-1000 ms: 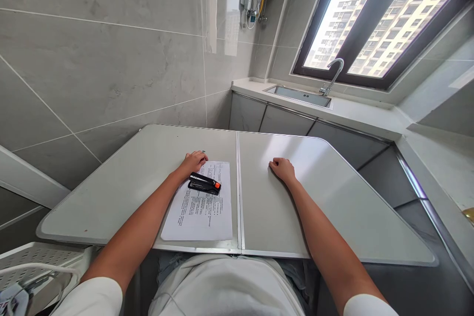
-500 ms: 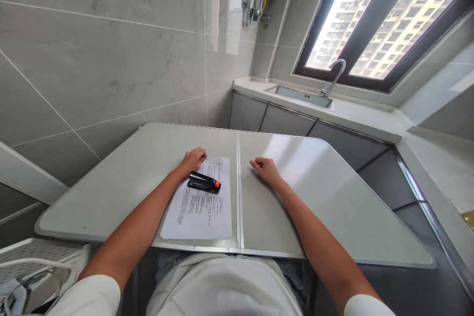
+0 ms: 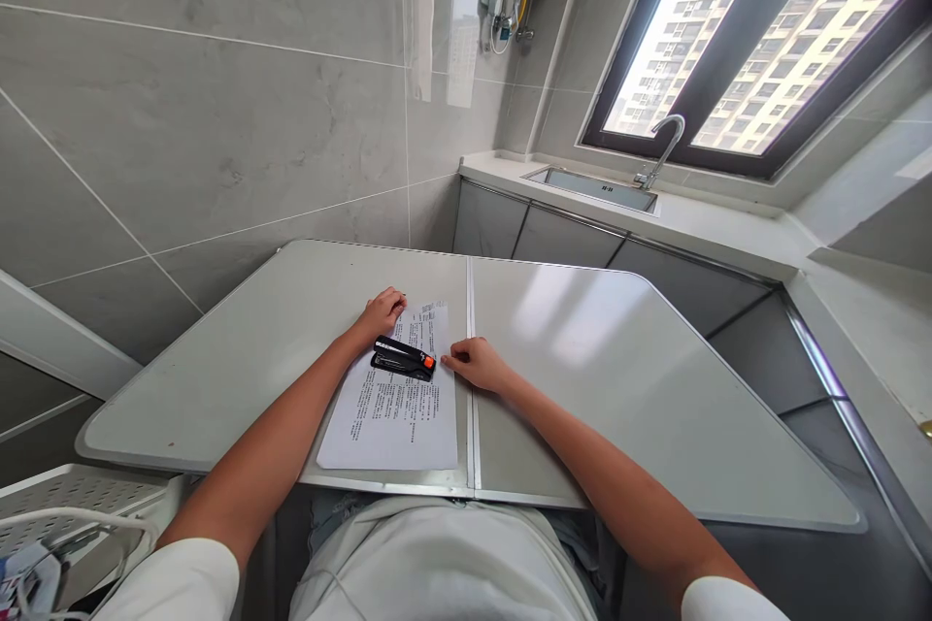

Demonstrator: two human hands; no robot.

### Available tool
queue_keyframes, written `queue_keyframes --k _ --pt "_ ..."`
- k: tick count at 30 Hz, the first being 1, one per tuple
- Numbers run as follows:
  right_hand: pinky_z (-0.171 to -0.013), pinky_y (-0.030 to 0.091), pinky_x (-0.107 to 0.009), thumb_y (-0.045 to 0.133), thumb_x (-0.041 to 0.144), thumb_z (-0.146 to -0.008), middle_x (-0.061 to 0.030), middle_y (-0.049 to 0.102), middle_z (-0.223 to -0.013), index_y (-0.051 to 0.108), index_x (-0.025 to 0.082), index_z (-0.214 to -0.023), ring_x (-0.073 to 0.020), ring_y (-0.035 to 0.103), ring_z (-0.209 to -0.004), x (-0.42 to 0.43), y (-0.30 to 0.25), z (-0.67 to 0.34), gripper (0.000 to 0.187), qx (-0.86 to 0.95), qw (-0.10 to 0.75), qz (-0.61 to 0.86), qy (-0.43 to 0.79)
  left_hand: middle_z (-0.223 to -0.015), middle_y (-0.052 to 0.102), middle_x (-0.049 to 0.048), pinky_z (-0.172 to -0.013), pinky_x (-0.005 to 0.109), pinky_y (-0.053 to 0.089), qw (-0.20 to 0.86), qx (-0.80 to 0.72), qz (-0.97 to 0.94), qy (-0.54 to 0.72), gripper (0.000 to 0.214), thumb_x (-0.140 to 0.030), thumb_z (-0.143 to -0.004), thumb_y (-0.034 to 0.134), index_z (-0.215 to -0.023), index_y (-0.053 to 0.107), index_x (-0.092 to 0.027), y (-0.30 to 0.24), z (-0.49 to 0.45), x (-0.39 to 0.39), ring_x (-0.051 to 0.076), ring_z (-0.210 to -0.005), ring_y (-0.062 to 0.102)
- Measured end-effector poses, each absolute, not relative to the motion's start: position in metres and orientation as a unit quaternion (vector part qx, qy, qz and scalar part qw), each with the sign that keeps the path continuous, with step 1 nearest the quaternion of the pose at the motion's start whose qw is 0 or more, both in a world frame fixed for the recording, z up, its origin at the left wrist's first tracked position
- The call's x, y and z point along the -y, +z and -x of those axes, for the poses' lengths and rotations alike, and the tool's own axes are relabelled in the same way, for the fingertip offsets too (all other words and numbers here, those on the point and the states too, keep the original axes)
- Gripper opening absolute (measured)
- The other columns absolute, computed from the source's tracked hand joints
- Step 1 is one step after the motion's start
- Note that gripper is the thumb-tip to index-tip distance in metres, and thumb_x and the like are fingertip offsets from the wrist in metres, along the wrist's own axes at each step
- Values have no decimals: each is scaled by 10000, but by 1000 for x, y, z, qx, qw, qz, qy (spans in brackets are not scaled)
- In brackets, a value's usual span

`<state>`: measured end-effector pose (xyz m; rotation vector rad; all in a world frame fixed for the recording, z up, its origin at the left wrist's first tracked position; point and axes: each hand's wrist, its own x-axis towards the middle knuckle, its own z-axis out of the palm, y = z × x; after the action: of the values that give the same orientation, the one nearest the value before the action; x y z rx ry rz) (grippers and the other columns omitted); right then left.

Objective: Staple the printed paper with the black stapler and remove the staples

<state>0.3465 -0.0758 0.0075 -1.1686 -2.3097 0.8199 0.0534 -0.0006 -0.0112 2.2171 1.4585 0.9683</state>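
Observation:
A black stapler with an orange-red piece at its right end lies on a printed sheet of paper, left of the table's middle seam. Beside the paper's upper left corner rests my left hand, its fingers curled loosely and nothing visible in them. From the right, my right hand reaches over the seam. Its thumb and fingers are drawn together at the paper's right edge, just short of the stapler's orange end. I see nothing held in it.
The pale folding table has a metal seam and edge. A white perforated basket with cables stands at lower left. Behind the table is a counter with a sink and tap, under a window. Grey tiles line the wall.
My right hand has moved left and slightly nearer me, from the table's right half to the paper's edge by the stapler. My left hand, the paper and the stapler stay nearly put.

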Motion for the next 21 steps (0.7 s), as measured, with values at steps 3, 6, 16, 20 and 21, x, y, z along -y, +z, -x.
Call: queue_keyframes --k 3,6,16,20,21 --pt "-562 230 -271 555 400 -959 46 342 -568 372 199 -580 -109 295 -569 84 9 -343 467 826 192 438 298 -1014 632 70 -818 382 437 161 -513 -773 335 134 -210 -944 496 -889 619 -207 -12 -53 1 220 -866 572" --pt "-566 242 -284 522 389 -1002 19 451 -585 433 207 -610 -132 388 -575 96 9 -335 441 812 174 495 256 -1004 627 62 -829 381 442 159 -520 -772 329 137 -212 -951 490 -886 611 -213 -12 -53 2 221 -879 577" --pt "-724 375 -337 379 425 -1098 -146 737 -901 716 185 -866 -262 677 -826 123 -3 -318 475 813 122 557 119 -1009 622 61 -849 396 429 155 -527 -769 327 132 -219 -965 480 -882 582 -220 -12 -54 2 233 -914 583" --pt "-722 378 -340 356 397 -1105 -138 746 -901 718 197 -871 -257 682 -821 126 -6 -318 475 813 119 559 111 -1006 614 61 -845 394 440 177 -522 -760 345 124 -204 -950 479 -867 571 -216 -8 -55 4 228 -898 579" --pt "-716 377 -340 353 380 -1105 -135 749 -902 718 198 -869 -255 683 -816 126 -5 -318 471 814 117 558 109 -1006 614 61 -845 393 444 181 -521 -759 346 123 -205 -947 480 -866 572 -215 -7 -55 5 227 -896 578"
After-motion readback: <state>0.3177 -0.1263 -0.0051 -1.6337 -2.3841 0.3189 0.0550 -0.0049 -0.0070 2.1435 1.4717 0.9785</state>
